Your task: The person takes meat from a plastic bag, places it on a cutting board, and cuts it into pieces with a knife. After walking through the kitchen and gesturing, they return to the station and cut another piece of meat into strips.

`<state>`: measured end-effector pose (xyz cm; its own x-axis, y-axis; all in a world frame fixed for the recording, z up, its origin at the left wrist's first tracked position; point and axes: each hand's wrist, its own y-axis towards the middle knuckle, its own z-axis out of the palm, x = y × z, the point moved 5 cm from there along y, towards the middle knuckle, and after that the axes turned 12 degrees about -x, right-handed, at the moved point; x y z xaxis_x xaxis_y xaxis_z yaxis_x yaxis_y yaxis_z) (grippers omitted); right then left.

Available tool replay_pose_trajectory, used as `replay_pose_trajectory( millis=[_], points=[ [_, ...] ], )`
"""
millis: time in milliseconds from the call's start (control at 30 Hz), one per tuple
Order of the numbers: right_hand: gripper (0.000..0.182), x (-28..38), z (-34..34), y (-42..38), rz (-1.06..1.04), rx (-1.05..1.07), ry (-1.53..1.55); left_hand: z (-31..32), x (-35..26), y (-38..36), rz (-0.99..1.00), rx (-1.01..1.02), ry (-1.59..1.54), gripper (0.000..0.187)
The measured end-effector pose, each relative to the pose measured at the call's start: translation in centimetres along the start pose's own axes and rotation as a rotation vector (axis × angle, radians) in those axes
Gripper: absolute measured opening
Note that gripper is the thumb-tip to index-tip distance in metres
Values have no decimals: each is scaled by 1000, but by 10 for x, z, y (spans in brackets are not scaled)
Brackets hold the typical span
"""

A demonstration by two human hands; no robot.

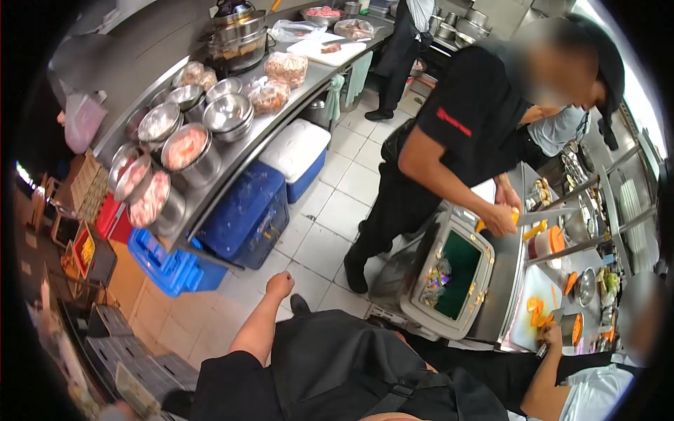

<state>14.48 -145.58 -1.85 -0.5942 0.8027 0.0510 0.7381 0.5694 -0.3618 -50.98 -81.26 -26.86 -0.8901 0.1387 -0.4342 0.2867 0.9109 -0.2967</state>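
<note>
Meat bowls (184, 147): far to the left of the waste bin (421, 309), on the steel counter (281, 116). We see several already filled with pink meat, beside a stack of empty steel bowls (228, 112).

Blue cooler (246, 210): under that counter, left of the bin, lid down. A second cooler with a white lid (298, 151) stands just beyond it.

Left hand (279, 284): ours, left of the bin and well apart from it, hanging over the floor tiles (316, 238). The fingers are curled into a loose fist with nothing in them. The blue cooler is the nearest thing, and we are not touching it.

Right hand: not in view, so we cannot tell its grip.

Waste bin: open, with a green liner and some scraps lying inside.

Co-worker in black (463, 119): just behind the bin, bent over the worktop. One hand (500, 219) holds an orange vegetable, with a broad knife (544, 216) at it.

Cutting board (537, 295): right of the bin, with cut orange pieces (537, 309) already on it. Another person's hand (551, 335) rests at its near edge.

Progress: as we judge it, meat is portioned and some vegetable is cut. Cutting is under way at the worktop, while our own hand has taken up nothing.
</note>
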Motion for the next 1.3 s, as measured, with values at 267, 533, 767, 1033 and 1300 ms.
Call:
replay_pose_trajectory(
  millis=[267, 533, 767, 1033, 1300],
  points=[
    [34, 7, -117, -7, 140, -116, -81, -64, -119, 188, 308, -2, -181, 27],
    [33, 20, -123, 30, 224, -70, -62, -81, -263, 334, 577, 103, -237, 25],
    [33, 26, -136, 47, 194, -21, 20, -84, -333, 482, 627, 78, -191, 26],
    [33, 154, -140, 35, 588, -58, -4, -22, -431, 598, 785, 382, -8, 26],
    [35, 378, -36, 202, 921, -124, 207, -72, -559, 756, 904, 367, 31, 24]
  ],
)
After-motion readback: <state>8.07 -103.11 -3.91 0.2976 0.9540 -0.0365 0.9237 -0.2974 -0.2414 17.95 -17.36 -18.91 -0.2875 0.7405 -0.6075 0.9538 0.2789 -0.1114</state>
